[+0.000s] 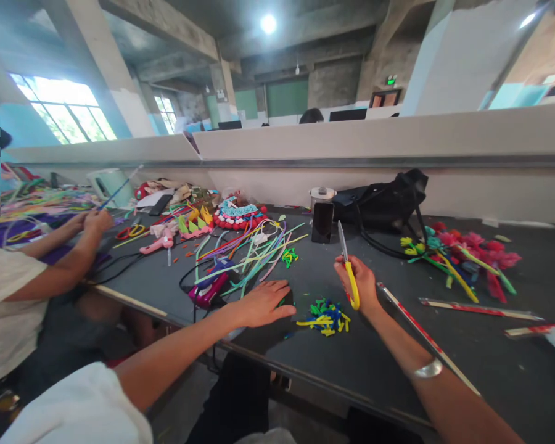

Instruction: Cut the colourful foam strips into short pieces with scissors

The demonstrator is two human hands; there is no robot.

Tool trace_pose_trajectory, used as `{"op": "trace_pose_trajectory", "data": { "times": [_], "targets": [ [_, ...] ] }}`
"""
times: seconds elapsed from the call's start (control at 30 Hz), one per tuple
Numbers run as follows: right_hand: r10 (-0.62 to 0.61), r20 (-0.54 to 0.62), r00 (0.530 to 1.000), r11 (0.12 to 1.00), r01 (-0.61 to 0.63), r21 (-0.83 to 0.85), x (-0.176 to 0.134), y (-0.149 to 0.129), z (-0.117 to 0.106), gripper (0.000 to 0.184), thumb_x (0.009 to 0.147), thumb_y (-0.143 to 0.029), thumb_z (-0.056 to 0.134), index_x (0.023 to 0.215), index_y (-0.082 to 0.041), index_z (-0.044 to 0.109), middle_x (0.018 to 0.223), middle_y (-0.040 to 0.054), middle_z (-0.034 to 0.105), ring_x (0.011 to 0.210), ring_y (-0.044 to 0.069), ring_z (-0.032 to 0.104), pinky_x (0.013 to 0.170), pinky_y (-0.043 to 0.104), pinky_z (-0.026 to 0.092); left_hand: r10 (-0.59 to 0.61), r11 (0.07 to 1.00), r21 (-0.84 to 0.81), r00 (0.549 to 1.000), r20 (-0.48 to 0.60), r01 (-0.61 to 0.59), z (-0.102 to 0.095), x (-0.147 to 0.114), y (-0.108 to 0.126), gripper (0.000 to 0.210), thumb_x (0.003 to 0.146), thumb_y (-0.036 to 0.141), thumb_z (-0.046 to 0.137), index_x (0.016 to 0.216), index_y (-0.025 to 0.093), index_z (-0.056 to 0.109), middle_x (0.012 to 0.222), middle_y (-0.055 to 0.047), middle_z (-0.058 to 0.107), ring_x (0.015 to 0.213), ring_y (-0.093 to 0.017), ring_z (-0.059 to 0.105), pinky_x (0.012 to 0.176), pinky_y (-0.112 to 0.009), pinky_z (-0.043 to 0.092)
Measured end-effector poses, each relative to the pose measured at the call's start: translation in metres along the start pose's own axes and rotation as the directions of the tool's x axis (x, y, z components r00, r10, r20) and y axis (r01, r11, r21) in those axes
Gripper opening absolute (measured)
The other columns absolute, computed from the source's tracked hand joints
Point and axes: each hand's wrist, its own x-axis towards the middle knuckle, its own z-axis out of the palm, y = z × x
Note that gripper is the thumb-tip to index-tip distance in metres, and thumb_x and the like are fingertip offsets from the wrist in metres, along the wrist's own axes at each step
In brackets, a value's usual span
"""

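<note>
My right hand (pixel 363 279) is closed around the yellow handle of a pair of scissors (pixel 351 265), whose blades point up and away from me. My left hand (pixel 266 302) lies palm down on the dark table, fingers stretched out. A few green bits show at its fingertips. Between my hands sits a pile of short cut pieces (pixel 328 317) in green, blue and yellow. Beyond it is a smaller heap of green and yellow pieces (pixel 289 256). Long pastel pipe cleaners (pixel 259 259) are spread past my left hand, near a magenta box-shaped device (pixel 209 290) with a cord.
A phone (pixel 322 222) leans against a lidded cup (pixel 322 194) beside a black bag (pixel 383 203). Fuzzy flowers (pixel 472 253) and red-and-white packets (pixel 481 308) lie right. Left are a pink glue gun (pixel 160 242), red-and-yellow scissors (pixel 129 232) and a co-worker's hands (pixel 95 221) holding a thin stick.
</note>
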Motion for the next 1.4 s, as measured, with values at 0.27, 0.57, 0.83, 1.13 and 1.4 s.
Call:
{"op": "trace_pose_trajectory", "data": {
  "times": [0.27,0.57,0.83,1.13,1.4],
  "targets": [
    [-0.037,0.013,0.999,0.999,0.037,-0.035,-0.002,-0.004,0.0,0.04,0.077,-0.052,0.055,0.095,-0.016,0.063,0.068,0.0012,0.063,0.054,0.013,0.053,0.052,0.023,0.042,-0.216,0.976,-0.012,0.964,-0.158,0.217,0.01,0.017,-0.03,0.066,0.089,0.061,0.024,0.125,0.01,0.046,0.135,-0.019,0.046,0.127,-0.028,0.04,0.102,-0.041,0.034],
    [-0.036,0.042,0.998,0.998,0.038,-0.052,-0.002,-0.002,-0.001,0.039,0.077,-0.051,0.056,0.096,-0.018,0.063,0.07,0.0007,0.063,0.052,0.011,0.052,0.051,0.022,0.04,-0.293,0.955,-0.021,0.929,-0.225,0.296,0.031,0.042,-0.052,0.072,0.085,0.066,0.028,0.129,0.01,0.042,0.141,-0.019,0.038,0.133,-0.03,0.032,0.107,-0.044,0.028],
    [-0.036,0.042,0.998,0.997,0.039,-0.068,-0.002,-0.008,-0.001,0.036,0.078,-0.048,0.055,0.095,-0.017,0.063,0.071,0.0013,0.064,0.055,0.012,0.054,0.054,0.023,0.042,0.018,0.983,-0.179,0.991,-0.131,-0.041,0.006,0.009,-0.026,0.049,0.092,0.051,0.032,0.119,0.017,0.056,0.135,-0.012,0.049,0.125,-0.023,0.045,0.104,-0.036,0.034],
    [-0.086,0.065,0.994,0.991,0.092,-0.097,-0.002,-0.007,0.0,0.034,0.077,-0.045,0.055,0.094,-0.017,0.064,0.076,0.0025,0.066,0.063,0.014,0.059,0.061,0.024,0.044,-0.102,0.988,-0.145,0.925,-0.366,0.051,0.016,0.039,-0.052,0.032,0.088,0.03,0.046,0.115,0.016,0.055,0.118,-0.012,0.058,0.11,-0.021,0.053,0.096,-0.037,0.042],
    [-0.078,0.066,0.995,0.991,0.084,-0.103,-0.003,-0.007,0.0,0.033,0.077,-0.045,0.056,0.095,-0.017,0.063,0.076,0.0022,0.066,0.062,0.014,0.059,0.062,0.024,0.045,-0.26,0.965,-0.134,0.882,-0.394,0.225,0.028,0.074,-0.082,0.026,0.078,0.022,0.055,0.102,0.016,0.063,0.102,-0.01,0.059,0.096,-0.021,0.056,0.09,-0.038,0.044]
  ]
}}
